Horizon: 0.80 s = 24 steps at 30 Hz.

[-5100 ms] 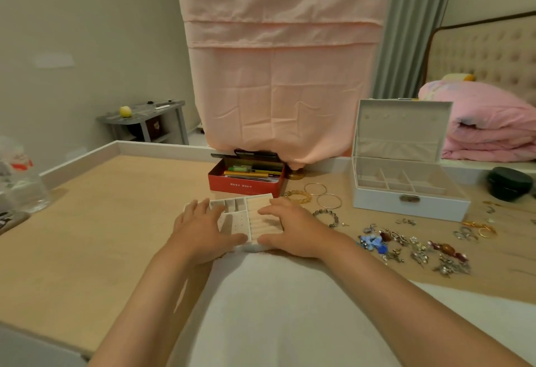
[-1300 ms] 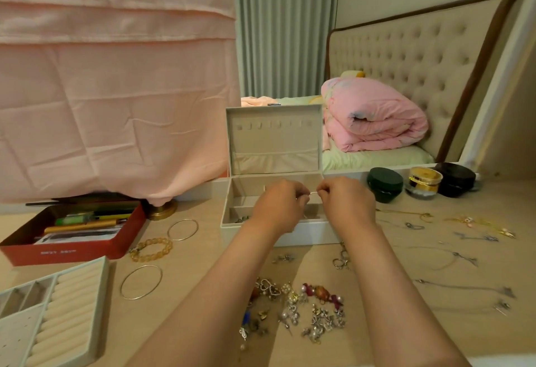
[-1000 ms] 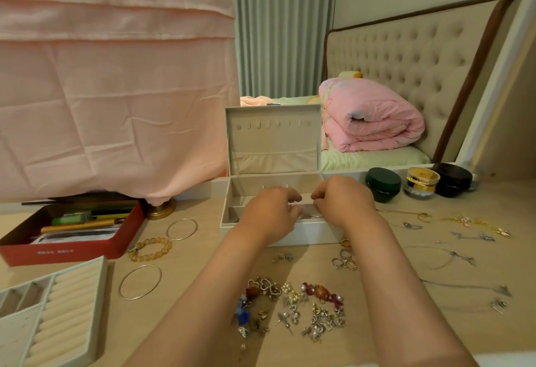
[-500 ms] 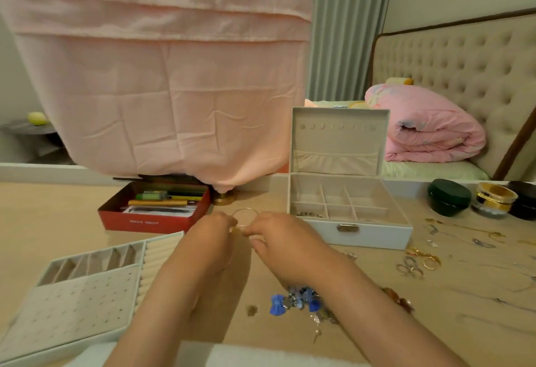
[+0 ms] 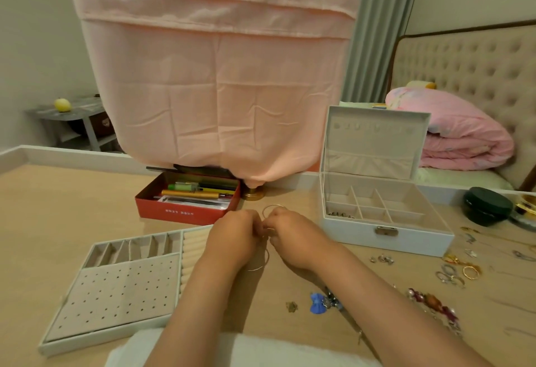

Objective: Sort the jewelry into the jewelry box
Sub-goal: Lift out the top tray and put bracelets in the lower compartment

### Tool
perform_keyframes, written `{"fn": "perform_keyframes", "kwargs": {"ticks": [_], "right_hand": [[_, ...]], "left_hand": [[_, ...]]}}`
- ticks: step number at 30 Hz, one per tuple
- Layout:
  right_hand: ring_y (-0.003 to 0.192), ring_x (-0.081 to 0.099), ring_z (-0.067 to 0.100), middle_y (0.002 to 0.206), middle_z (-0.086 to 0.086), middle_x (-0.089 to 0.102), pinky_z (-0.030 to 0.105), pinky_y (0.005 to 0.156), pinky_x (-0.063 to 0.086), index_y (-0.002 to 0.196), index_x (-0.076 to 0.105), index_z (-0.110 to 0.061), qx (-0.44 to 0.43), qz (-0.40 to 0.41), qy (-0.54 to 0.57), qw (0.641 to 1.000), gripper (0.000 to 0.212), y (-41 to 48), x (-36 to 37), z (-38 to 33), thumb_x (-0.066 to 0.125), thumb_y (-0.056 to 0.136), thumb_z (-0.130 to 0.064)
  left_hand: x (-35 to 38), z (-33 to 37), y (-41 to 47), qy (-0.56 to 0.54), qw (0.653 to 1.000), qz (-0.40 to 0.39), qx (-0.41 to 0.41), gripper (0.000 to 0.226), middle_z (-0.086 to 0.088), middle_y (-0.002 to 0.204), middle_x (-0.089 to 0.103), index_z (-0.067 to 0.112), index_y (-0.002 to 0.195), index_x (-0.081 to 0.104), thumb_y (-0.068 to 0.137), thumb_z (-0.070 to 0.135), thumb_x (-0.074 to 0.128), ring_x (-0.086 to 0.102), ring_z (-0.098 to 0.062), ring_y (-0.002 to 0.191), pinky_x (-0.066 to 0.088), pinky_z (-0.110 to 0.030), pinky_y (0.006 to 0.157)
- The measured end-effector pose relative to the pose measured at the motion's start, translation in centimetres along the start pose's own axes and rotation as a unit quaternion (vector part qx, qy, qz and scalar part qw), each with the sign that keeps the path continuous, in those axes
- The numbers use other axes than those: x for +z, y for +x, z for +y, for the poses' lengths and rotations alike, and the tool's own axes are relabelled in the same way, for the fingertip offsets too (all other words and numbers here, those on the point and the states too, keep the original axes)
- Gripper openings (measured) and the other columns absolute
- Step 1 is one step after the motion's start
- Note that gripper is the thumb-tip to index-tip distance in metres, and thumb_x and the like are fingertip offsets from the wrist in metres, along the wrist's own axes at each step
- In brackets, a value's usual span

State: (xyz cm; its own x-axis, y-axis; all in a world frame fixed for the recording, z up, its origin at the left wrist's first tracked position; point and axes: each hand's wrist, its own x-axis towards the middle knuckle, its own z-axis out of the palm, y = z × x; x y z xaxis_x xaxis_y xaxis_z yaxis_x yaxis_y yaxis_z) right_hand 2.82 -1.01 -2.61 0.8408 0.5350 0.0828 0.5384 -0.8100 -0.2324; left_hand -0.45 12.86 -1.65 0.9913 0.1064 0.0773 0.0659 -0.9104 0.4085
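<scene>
Since half a second ago: both hands drawn nearer the body, the thin gold wire bangles [image 5: 265, 231] lifted with them. Left hand [image 5: 232, 236] and right hand [image 5: 293, 237]: fingertips pinched narrow on the hoops, above the pale wooden table [image 5: 58, 207]. Bangles: slender, rigid, round, polished; probably prone to tangle, so part them singly before placing. White hinged jewelry box [image 5: 385, 239]: open, well right, beige fabric-lined compartments. White removable tray [image 5: 116, 288]: perforated panel, ribbed ring rolls.
</scene>
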Motion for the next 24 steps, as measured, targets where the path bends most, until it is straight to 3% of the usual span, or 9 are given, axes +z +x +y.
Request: {"fn": "perform_keyframes", "kwargs": {"ticks": [3, 8, 12, 14, 15, 19, 24], "right_hand": [[0.101, 0.058, 0.020, 0.115, 0.001, 0.058, 0.033, 0.087, 0.051, 0.120, 0.068, -0.023, 0.005, 0.041, 0.047, 0.998, 0.026, -0.1, -0.2, -0.1, 0.063, 0.096, -0.016], [0.089, 0.063, 0.009, 0.103, -0.006, 0.072, 0.030, 0.080, 0.053, 0.115, 0.072, -0.026, 0.026, 0.140, 0.188, 0.972, 0.021, -0.9, -2.5, 0.2, 0.063, 0.097, -0.025], [0.070, 0.057, -0.006, 0.091, -0.013, 0.069, 0.010, 0.062, 0.041, 0.108, 0.070, -0.030, 0.038, 0.171, 0.209, 0.962, 0.015, -1.7, -5.4, 1.8, 0.068, 0.093, -0.029], [0.067, 0.057, -0.008, 0.085, -0.013, 0.067, 0.006, 0.060, 0.041, 0.097, 0.069, -0.030, 0.054, 0.165, 0.237, 0.956, 0.011, -2.0, -6.6, 3.3, 0.072, 0.089, -0.024], [0.065, 0.058, -0.005, 0.083, -0.012, 0.067, 0.007, 0.060, 0.043, 0.091, 0.068, -0.029, 0.068, 0.158, 0.253, 0.952, 0.011, -2.1, -7.1, 4.1, 0.074, 0.087, -0.021], [0.067, 0.071, 0.018, 0.080, 0.005, 0.070, 0.036, 0.058, 0.061, 0.088, 0.068, -0.018, 0.134, 0.158, 0.348, 0.915, 0.010, -2.4, -8.9, 7.5, 0.070, 0.087, -0.008], [0.071, 0.070, 0.020, 0.085, 0.010, 0.069, 0.036, 0.061, 0.063, 0.100, 0.070, -0.013, 0.166, 0.196, 0.352, 0.900, 0.014, -1.5, -11.0, 12.3, 0.066, 0.091, -0.004]], "left_hand": [[-0.2, -0.5, 0.0, -0.115, 0.992, 0.031, 0.031, 0.018, 0.012, 0.088, 0.064, 0.033, 0.084, 0.060, 0.094, 0.018, 0.060, 0.060, -0.006, 0.079, 0.049, -0.020, 0.071], [-1.3, 0.4, -0.2, -0.274, 0.955, 0.079, 0.082, 0.014, 0.013, 0.085, 0.068, 0.030, 0.089, 0.063, 0.093, 0.017, 0.067, 0.064, -0.002, 0.077, 0.056, -0.027, 0.073], [-1.6, 2.6, -0.2, -0.393, 0.910, 0.102, 0.086, 0.016, 0.006, 0.085, 0.072, 0.023, 0.097, 0.071, 0.093, 0.008, 0.066, 0.069, -0.012, 0.078, 0.060, -0.033, 0.071], [-1.6, 3.9, 0.2, -0.422, 0.895, 0.111, 0.089, 0.018, 0.001, 0.087, 0.073, 0.020, 0.101, 0.073, 0.093, 0.006, 0.065, 0.070, -0.012, 0.079, 0.061, -0.030, 0.070], [-1.5, 4.7, 0.6, -0.433, 0.890, 0.110, 0.090, 0.019, 0.000, 0.088, 0.073, 0.018, 0.104, 0.073, 0.093, 0.005, 0.065, 0.070, -0.010, 0.078, 0.060, -0.027, 0.069], [-1.0, 8.3, 2.9, -0.455, 0.881, 0.071, 0.111, 0.021, 0.002, 0.088, 0.071, 0.019, 0.103, 0.071, 0.094, 0.002, 0.062, 0.068, 0.000, 0.071, 0.057, -0.020, 0.066], [0.2, 12.4, 7.4, -0.380, 0.915, 0.056, 0.126, 0.018, 0.001, 0.091, 0.071, 0.012, 0.108, 0.074, 0.092, 0.008, 0.067, 0.070, -0.013, 0.078, 0.062, -0.030, 0.072]]}}
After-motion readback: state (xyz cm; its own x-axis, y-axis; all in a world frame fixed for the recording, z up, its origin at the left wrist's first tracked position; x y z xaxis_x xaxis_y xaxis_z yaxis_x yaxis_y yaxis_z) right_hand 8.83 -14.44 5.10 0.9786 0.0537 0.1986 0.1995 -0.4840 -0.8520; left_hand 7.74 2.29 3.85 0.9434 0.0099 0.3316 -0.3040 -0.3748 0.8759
